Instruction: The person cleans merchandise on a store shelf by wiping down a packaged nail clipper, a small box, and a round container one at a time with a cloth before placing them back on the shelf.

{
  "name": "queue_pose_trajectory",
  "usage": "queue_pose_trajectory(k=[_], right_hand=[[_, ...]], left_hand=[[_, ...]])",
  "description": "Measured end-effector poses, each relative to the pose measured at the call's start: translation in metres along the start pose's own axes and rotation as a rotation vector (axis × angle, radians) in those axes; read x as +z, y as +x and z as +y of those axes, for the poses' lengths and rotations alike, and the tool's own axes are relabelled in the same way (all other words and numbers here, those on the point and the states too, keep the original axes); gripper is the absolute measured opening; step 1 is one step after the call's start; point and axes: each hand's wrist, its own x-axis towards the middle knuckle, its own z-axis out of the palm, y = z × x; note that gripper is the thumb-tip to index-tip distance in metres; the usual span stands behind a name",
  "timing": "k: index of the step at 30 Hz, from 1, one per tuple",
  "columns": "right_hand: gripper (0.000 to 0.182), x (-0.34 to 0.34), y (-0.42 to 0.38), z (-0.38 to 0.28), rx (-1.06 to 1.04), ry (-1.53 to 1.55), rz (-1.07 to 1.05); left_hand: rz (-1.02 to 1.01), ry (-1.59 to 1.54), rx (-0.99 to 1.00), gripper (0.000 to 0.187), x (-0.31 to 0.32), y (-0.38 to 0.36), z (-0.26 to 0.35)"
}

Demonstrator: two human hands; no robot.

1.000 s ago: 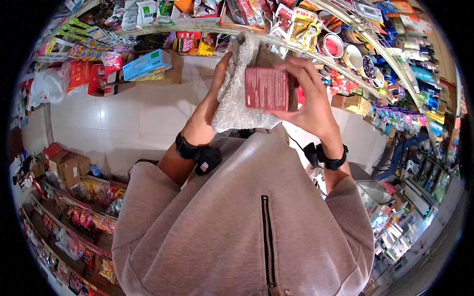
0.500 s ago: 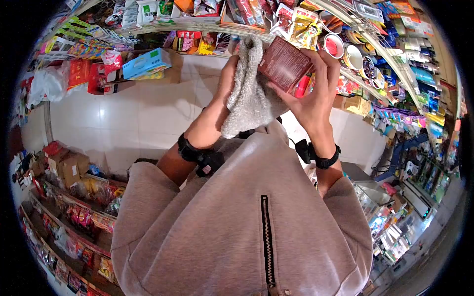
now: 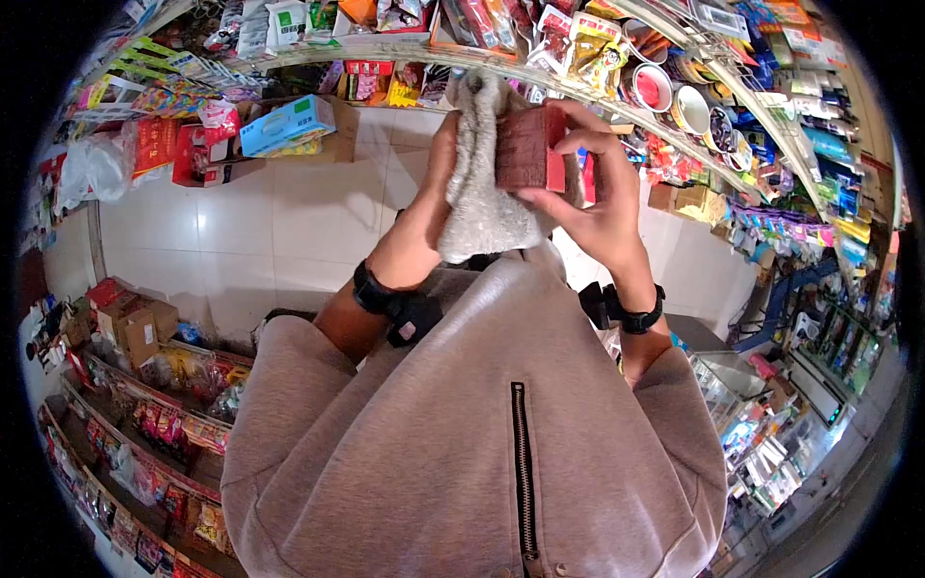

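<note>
A folded grey towel-like cloth (image 3: 487, 217) hangs in front of my chest, gripped along its left side by my left hand (image 3: 436, 193). My fingers on that side are mostly hidden behind the cloth. My right hand (image 3: 602, 188) holds a dark red box (image 3: 528, 149) by its right end, thumb below and fingers above. The box's left part lies against the cloth. Small print that I cannot read covers its broad face. Both wrists wear black straps.
A shelf of packaged snacks (image 3: 593, 48) runs along the far side, with open tubs (image 3: 690, 110) at its right. A blue box (image 3: 287, 125) stands at the left end. Lower shelves (image 3: 154, 414) hold packets at left. A glass counter (image 3: 742, 385) is at right.
The red box has moved left and turned, and now presses against the cloth. My right hand has shifted with it. My left hand keeps its hold on the cloth.
</note>
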Motion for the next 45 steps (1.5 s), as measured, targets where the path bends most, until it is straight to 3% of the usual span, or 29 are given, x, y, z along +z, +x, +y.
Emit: queue_pose_trajectory(k=[1,3,4,6,8,10,12,14,16,18,22,24,26,28,29,31,32,34,35,36,38,39,40,42,43,45], right_hand=[[0.058,0.001,0.003,-0.004,-0.024,-0.075,0.049],[0.060,-0.007,0.005,-0.020,0.028,-0.150,0.023],[0.061,-0.010,0.007,-0.024,0.075,-0.224,-0.002],[0.066,-0.015,0.010,-0.026,0.025,-0.222,-0.056],[0.071,-0.013,0.015,-0.033,0.089,-0.287,-0.170],[0.077,0.000,0.019,-0.028,0.141,-0.242,-0.139],[0.084,0.007,0.022,-0.023,0.203,-0.168,-0.094],[0.086,0.009,0.021,-0.021,0.210,-0.177,-0.118],[0.085,0.009,0.019,-0.022,0.261,-0.131,-0.213],[0.086,0.011,0.016,-0.023,0.320,-0.014,-0.232],[0.089,0.006,0.011,-0.018,0.369,0.325,-0.339],[0.087,0.002,0.011,-0.018,0.378,0.687,-0.279],[0.082,-0.001,0.016,-0.023,0.411,0.322,-0.159],[0.077,0.002,0.021,-0.027,0.404,-0.084,-0.112],[0.075,0.006,0.021,-0.025,0.389,-0.090,-0.148],[0.073,0.017,0.023,-0.028,0.394,-0.058,-0.250],[0.073,0.018,0.021,-0.026,0.393,-0.056,-0.254],[0.071,0.018,0.017,-0.017,0.433,0.241,-0.272],[0.073,0.017,0.016,-0.016,0.428,0.371,-0.254],[0.073,0.015,0.013,-0.010,0.430,0.370,-0.256],[0.073,0.011,0.009,0.005,0.445,0.929,-0.155],[0.082,0.008,0.007,0.006,0.488,1.063,-0.106],[0.092,0.005,0.005,0.005,0.545,1.059,-0.040],[0.097,0.003,-0.001,0.015,0.523,1.230,0.010],[0.100,0.005,-0.004,0.016,0.502,1.224,0.070],[0.100,0.003,-0.009,0.023,0.509,1.231,0.081]], left_hand=[[0.085,0.017,-0.062,0.057,0.008,0.003,0.000],[-0.081,-0.119,-0.035,0.053,-0.051,0.050,-0.024],[-0.081,-0.119,-0.032,0.053,-0.051,0.053,-0.023],[0.089,-0.115,0.077,0.039,-0.049,0.055,-0.024],[0.049,-0.052,0.063,0.040,-0.046,0.052,-0.021],[0.201,0.176,0.118,0.045,-0.019,0.041,-0.016],[0.144,0.076,0.101,0.045,-0.011,0.040,-0.010],[0.116,0.179,0.109,0.045,-0.010,0.035,-0.005],[0.028,0.189,0.111,0.047,-0.044,0.057,-0.012],[-0.021,-0.063,0.112,0.051,-0.038,0.059,-0.011],[-0.003,0.013,0.155,0.055,-0.061,0.075,-0.008],[-0.149,-0.177,0.030,0.055,-0.066,0.070,0.006],[0.165,-0.045,0.038,0.057,-0.043,0.061,0.013],[0.093,-0.079,0.065,0.058,-0.043,0.054,0.013],[-0.167,-0.098,0.021,0.056,-0.047,0.049,0.015],[0.061,0.103,0.178,0.049,-0.036,0.047,-0.003],[0.044,-0.016,0.182,0.044,-0.024,0.047,-0.001],[0.060,0.002,0.253,0.044,-0.047,0.062,-0.004],[-0.056,-0.033,0.243,0.043,-0.054,0.063,0.002],[-0.055,-0.036,0.242,0.043,-0.055,0.065,-0.001],[0.243,0.073,0.360,0.044,-0.042,0.067,-0.002],[0.298,0.067,0.266,0.045,-0.040,0.064,0.003],[0.377,-0.033,0.167,0.044,-0.038,0.064,0.006],[0.393,-0.102,0.145,0.043,-0.025,0.050,0.012],[0.306,-0.125,0.194,0.041,-0.056,0.063,0.002],[0.341,-0.115,0.161,0.040,-0.037,0.045,0.005]])
